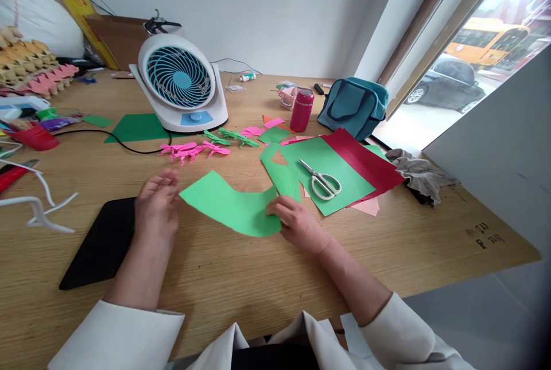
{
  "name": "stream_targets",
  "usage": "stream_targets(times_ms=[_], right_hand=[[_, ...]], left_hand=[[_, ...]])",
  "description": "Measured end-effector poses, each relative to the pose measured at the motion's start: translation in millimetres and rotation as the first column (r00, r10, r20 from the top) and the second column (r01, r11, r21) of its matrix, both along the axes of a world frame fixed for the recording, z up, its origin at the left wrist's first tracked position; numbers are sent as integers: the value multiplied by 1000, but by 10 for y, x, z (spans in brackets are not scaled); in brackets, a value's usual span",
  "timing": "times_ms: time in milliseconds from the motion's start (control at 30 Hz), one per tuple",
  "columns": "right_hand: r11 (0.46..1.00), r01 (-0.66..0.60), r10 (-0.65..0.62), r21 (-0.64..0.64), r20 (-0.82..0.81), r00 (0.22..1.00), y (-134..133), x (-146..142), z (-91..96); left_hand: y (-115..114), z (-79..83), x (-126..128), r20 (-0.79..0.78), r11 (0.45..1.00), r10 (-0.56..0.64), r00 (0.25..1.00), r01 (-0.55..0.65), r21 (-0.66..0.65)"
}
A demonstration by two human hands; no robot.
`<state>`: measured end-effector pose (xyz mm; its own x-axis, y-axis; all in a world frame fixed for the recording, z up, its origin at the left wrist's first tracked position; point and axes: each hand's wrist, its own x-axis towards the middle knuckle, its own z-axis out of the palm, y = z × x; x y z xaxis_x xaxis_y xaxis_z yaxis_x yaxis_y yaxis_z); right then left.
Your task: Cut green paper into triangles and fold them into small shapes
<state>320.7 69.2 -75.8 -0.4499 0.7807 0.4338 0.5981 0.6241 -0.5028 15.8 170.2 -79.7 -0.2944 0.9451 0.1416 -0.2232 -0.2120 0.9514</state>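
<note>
L hand [157, 203] loose, R [293, 218] pinching ppr [232, 206].

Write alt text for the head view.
A person's right hand holds a curved green sheet over a wooden table, the left hand near its other end. Scissors lie on coloured paper at right; pink and green paper shapes and a fan sit beyond.

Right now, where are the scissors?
In the head view, the scissors lie right of centre on a flat green sheet, beyond the right hand and to its right.
</note>
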Motion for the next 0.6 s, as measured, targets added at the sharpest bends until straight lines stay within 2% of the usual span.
stream_targets(times_ms=[33,67,167,233,300,333,400,433,500,600], right_hand=[[1000,-6,5,9,92,996,-8,-48,-29],[1000,-6,3,15,164,986,-12,-92,-57],[1000,14,-19,20,239,971,-19,-171,-118],[999,50,-52,16,206,977,-21,-176,-136],[997,81,-81,7,162,983,-20,-162,-140],[996,89,-88,-1,142,986,-20,-155,-139],[995,94,-91,-26,105,990,-19,-149,-131],[994,98,-95,-43,85,992,-20,-151,-125],[990,117,-114,-81,41,993,-22,-162,-112],[981,138,-140,-136,-6,990,-25,-174,-94]], left_hand=[[20,-17,-86,-141,993,107,984,-99,62],[20,-12,-141,-181,987,145,973,-129,99],[-93,118,-71,-289,966,199,937,-138,218],[-227,234,142,-568,940,230,790,-30,339],[-356,294,394,-728,906,240,642,121,406],[-409,293,507,-789,893,194,582,228,388],[-490,243,677,-874,856,-23,485,461,234],[-520,208,731,-889,829,-129,439,540,146],[-567,158,788,-885,762,-329,330,646,-42],[-621,159,811,-871,705,-432,235,690,-164]])
